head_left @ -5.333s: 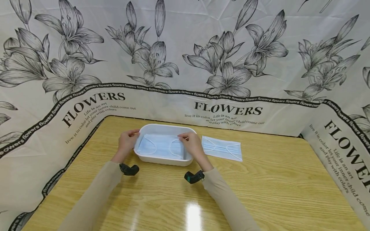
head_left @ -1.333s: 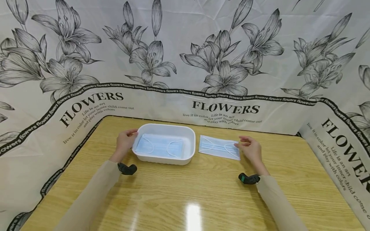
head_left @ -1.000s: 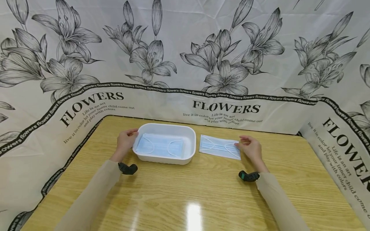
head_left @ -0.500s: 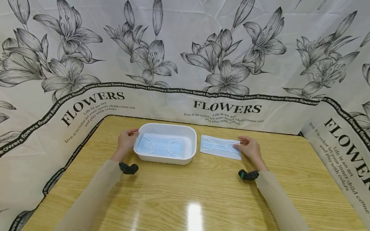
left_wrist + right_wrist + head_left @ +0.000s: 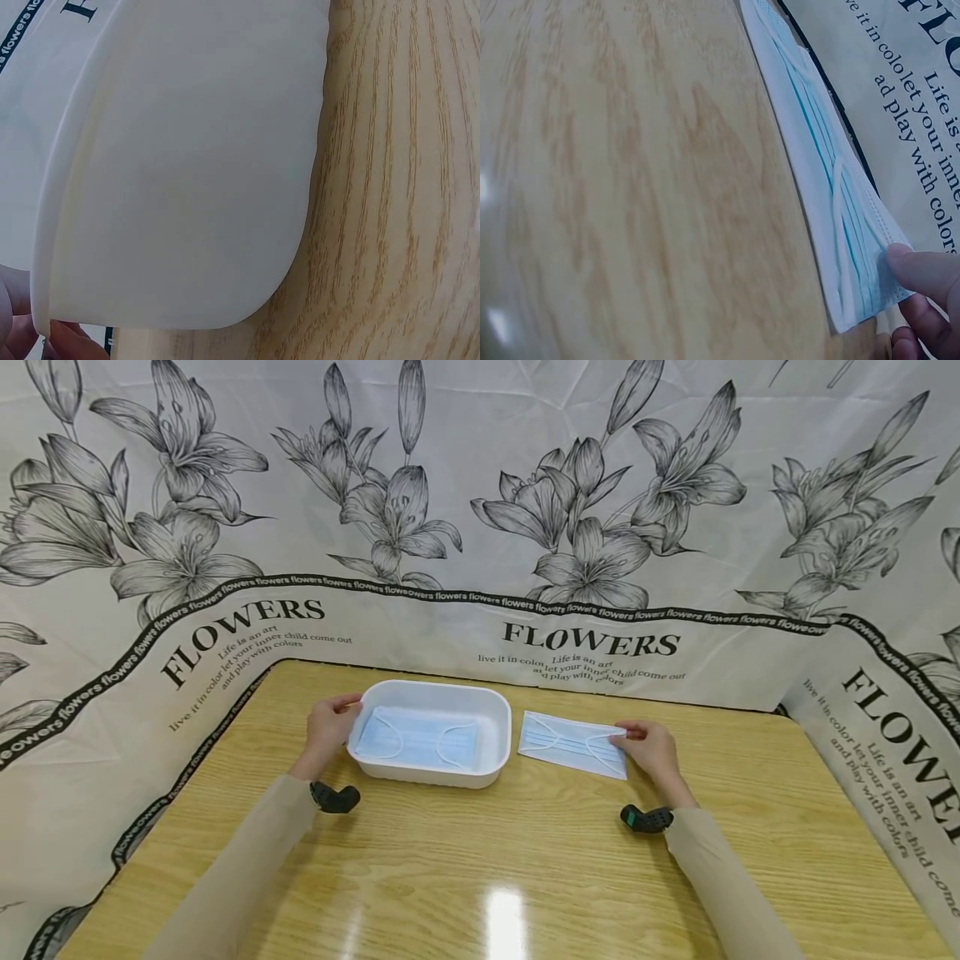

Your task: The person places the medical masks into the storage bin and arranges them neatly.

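A white plastic tub stands on the table with a light blue face mask lying flat inside it. My left hand holds the tub by its left end; in the left wrist view its fingertips pinch the rim from both sides. To the right of the tub, a second pleated face mask lies on the table, white ear loops on top. My right hand pinches this mask's right edge, thumb above and fingers beneath, as the right wrist view shows. That edge looks slightly raised.
The wood-grain table is bounded at the back and sides by a floral printed curtain. The tub sits near the back edge, left of centre. A small black device is on each wrist.
Over five seconds, my right hand has moved from the mask in the tub to the mask on the table. Within the last second its fingers have closed on that mask's edge.
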Motion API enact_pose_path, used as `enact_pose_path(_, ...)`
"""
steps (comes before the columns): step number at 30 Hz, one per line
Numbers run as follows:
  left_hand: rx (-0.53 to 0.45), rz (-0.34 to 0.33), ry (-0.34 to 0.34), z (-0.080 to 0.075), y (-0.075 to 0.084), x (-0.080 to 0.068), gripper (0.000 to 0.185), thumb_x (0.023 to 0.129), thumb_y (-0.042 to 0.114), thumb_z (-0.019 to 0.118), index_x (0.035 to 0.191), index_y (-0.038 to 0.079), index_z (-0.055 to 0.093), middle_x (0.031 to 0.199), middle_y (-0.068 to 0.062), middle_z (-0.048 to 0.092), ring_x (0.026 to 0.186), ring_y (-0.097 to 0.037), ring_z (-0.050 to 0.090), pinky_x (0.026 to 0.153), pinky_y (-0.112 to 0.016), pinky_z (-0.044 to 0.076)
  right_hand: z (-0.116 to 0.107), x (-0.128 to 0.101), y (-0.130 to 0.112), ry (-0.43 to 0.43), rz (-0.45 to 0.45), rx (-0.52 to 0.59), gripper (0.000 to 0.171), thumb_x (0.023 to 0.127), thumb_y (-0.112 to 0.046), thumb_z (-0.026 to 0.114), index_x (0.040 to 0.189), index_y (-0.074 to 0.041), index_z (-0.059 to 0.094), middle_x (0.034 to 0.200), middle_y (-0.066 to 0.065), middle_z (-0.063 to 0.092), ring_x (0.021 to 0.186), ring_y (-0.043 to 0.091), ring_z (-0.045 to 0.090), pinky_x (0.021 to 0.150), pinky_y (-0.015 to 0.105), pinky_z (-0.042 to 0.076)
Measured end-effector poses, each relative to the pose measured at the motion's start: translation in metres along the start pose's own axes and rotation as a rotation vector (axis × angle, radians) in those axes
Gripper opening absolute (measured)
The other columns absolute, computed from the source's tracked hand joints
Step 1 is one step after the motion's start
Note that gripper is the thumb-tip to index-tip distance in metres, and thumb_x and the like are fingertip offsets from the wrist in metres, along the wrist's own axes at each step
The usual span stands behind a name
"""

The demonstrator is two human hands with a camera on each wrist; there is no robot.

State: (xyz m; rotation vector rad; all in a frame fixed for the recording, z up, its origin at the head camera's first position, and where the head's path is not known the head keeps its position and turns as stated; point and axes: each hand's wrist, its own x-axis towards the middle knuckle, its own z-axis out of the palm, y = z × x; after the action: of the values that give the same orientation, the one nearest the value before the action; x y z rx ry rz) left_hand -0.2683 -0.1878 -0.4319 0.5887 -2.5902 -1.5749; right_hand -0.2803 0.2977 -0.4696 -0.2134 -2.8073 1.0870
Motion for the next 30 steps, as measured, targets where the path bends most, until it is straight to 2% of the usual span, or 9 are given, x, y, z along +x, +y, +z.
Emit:
enact_pose_path(10,-0.013,-0.001,-0.008,0.000,0.000,0.000,0.034,0.099,0.022,0.052,0.128,0.007,0.061,0.122,-0.017,0.060,0.098,-0.021,0.055,0.066,-0.016,0.045,-0.006,-0.004,-0.002,-0.049,-0.012,-0.025,0.038,0.091,-0.029,0.066,0.115,0.001,0.067,0.108,0.021,0.067,0.093,0.027,0.059,0.072,0.026,0.042)
enact_pose_path(15,-0.015,0.001,-0.006,0.000,-0.001,0.001,0.034,0.099,0.022,0.052,0.128,0.007,0.061,0.121,-0.017,0.060,0.097,-0.021,0.055,0.065,-0.015,0.044,-0.010,-0.007,-0.003,-0.070,-0.037,-0.042,0.035,0.092,-0.028,0.064,0.113,0.001,0.068,0.108,0.021,0.069,0.094,0.029,0.061,0.073,0.027,0.044)
enact_pose_path(20,-0.010,0.001,-0.003,0.000,-0.001,0.000,0.033,0.099,0.022,0.053,0.128,0.007,0.062,0.121,-0.017,0.060,0.097,-0.021,0.054,0.065,-0.016,0.044,-0.014,-0.013,-0.006,-0.058,-0.036,-0.031,0.037,0.093,-0.029,0.063,0.113,0.001,0.068,0.105,0.020,0.069,0.085,0.019,0.060,0.069,0.023,0.044)
enact_pose_path(25,-0.009,0.002,-0.001,0.000,0.000,-0.001,0.033,0.099,0.021,0.053,0.127,0.007,0.062,0.121,-0.017,0.060,0.097,-0.022,0.054,0.065,-0.016,0.044,-0.019,-0.018,-0.010,-0.041,-0.036,0.035,0.037,0.094,-0.030,0.061,0.114,0.001,0.068,0.103,0.020,0.069,0.076,0.009,0.058,0.060,0.019,0.050)
enact_pose_path(30,-0.010,0.009,-0.002,-0.001,0.000,-0.002,0.033,0.099,0.021,0.053,0.127,0.007,0.062,0.120,-0.017,0.061,0.097,-0.021,0.055,0.065,-0.016,0.044,-0.023,-0.023,-0.014,-0.008,-0.069,0.061,0.037,0.094,-0.030,0.061,0.113,0.002,0.068,0.103,0.022,0.070,0.071,0.003,0.060,0.059,0.018,0.051)
